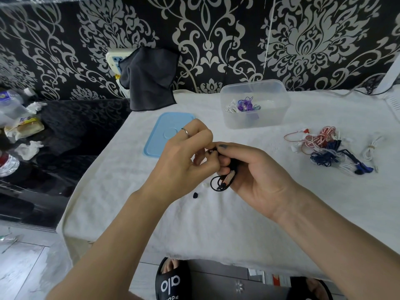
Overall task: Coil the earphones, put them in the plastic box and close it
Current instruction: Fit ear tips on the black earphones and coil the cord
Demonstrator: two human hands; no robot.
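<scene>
I see the black earphones (224,176) bunched into a small coil above the white cloth (216,224), held between both hands in the middle of the table. My right hand (257,174) is curled round the bundle, with loops of black cord hanging out below the fingers. My left hand (186,156), a ring on one finger, pinches the end of the cord at the top of the bundle, just against the right thumb. A small dark bit (195,195) lies on the cloth just below the hands; I cannot tell what it is.

Behind the hands, the blue lid (164,135) lies flat on the cloth, apart from the clear plastic box (254,105), which stands open further back to the right with white and purple earphones (242,106) already inside. To the right lies a tangle of red, white and blue earphones (331,148). A dark cloth (149,79) hangs against the patterned wall.
</scene>
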